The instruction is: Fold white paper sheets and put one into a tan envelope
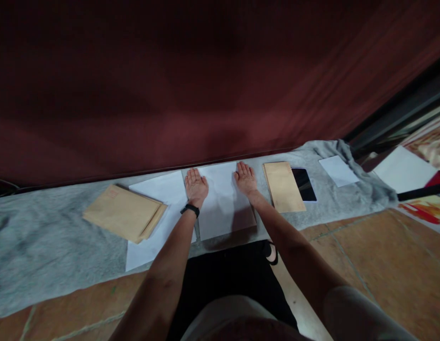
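A white paper stack lies on a grey cloth between my hands. My left hand is palm up with its fingers out, over the gap between this stack and the white sheets to its left. My right hand, also palm up and open, rests at the stack's upper right edge. Neither hand holds anything. Brown envelopes are piled askew on the left sheets. To the right of my right hand lie more brown envelopes, partly beside a dark-screened tablet or phone.
The grey cloth covers a long narrow surface against a dark red wall or curtain. A small white sheet lies at its right. Beyond are a black bar and colourful printed items. The floor is brown tile.
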`<state>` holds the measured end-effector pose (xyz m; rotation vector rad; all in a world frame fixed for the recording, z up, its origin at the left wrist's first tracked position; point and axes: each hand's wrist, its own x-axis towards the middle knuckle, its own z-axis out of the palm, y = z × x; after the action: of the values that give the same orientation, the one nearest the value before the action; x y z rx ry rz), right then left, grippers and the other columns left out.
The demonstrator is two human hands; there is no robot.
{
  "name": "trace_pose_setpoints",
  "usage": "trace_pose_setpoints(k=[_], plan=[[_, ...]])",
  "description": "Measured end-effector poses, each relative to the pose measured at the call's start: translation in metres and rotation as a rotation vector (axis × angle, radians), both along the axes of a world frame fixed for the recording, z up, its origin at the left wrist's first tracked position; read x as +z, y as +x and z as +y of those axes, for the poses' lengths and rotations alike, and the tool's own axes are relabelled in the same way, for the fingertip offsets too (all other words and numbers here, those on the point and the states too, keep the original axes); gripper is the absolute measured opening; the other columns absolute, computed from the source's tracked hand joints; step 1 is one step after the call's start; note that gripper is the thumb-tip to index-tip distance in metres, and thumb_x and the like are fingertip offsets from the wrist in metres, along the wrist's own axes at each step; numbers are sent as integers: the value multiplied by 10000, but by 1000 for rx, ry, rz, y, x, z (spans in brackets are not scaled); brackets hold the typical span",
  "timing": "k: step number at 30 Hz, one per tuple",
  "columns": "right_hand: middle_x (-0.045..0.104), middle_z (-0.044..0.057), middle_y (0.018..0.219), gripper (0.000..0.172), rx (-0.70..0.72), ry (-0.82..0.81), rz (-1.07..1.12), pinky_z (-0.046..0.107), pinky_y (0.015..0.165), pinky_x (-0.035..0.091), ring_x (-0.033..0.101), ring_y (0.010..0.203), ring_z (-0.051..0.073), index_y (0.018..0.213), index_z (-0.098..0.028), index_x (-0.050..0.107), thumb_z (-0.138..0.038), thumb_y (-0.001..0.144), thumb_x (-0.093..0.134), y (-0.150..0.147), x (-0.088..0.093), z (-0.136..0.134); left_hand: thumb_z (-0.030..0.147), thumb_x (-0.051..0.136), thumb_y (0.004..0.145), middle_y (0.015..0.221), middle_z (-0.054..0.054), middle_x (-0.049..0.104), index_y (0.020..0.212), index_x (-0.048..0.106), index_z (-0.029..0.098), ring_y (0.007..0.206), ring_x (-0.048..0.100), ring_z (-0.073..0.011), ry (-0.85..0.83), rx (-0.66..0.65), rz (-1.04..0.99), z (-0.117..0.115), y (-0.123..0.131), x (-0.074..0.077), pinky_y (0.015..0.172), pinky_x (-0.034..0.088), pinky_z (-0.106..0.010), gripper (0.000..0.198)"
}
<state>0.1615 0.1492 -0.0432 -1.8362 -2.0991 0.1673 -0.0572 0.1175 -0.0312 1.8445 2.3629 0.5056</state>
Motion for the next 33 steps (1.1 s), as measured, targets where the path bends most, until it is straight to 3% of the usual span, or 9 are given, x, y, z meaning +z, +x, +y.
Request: trace_pose_setpoints(k=[5,9,12,15,19,22,27,33], plan=[[420,211,1623,572,-48,3,50,486,1244,286,375,1522,289,1552,-22,429,-292,1052,367,6,7,-7,221,342,976,1648,-228,363,1553,389,-21,1569,287,-304,15,-30,-66,2,-7,6,1290,223,-493,627],[396,211,1638,564,-12,40,89,517,1247,286,349,1538,302,1556,-32,424,-296,1063,354,4,13,-33,190,351,970,1638,-243,374,1544,400,-23,1559,309,-319,79,-72,-93,-14,-4,15,1283,242,-529,614],[356,178,1667,567,114,66,95,515,1261,270,307,1561,295,1585,-68,389,-313,1075,342,-7,17,-70,232,341,1007,1656,-224,349,1561,384,13,1575,272,-304,136,-224,-74,-49,15,18,1287,248,-534,597],[340,129,1683,563,232,38,81,506,1273,263,294,1570,276,1606,-132,373,-317,1075,359,-18,18,-112,328,310,1058,1667,-201,344,1571,372,45,1582,256,-282,128,-369,-81,-99,41,15,1283,282,-514,590],[369,125,1669,531,333,4,36,469,1282,260,316,1560,261,1573,-116,434,-263,1066,376,-21,17,-157,393,302,1076,1677,-177,338,1627,255,90,1585,249,-269,110,-441,-65,-162,61,8,1281,299,-513,630],[394,131,1656,519,367,10,-2,496,1278,261,347,1543,274,1557,-120,459,-293,1070,407,-17,17,-176,419,328,1072,1676,-204,325,1639,197,68,1590,223,-295,91,-456,-5,-188,61,5,1276,298,-535,679],[381,134,1662,504,423,43,-84,533,1266,260,362,1533,306,1551,-141,468,-300,1074,429,-14,21,-190,468,318,1073,1658,-231,347,1619,244,38,1586,225,-317,58,-438,74,-196,57,4,1272,298,-530,698],[422,152,1636,543,284,59,-77,498,1262,269,403,1512,283,1577,-117,417,-337,1081,420,-7,17,-197,510,335,1064,1658,-262,321,1598,282,9,1582,228,-336,48,-374,103,-200,59,5,1262,308,-536,734]])
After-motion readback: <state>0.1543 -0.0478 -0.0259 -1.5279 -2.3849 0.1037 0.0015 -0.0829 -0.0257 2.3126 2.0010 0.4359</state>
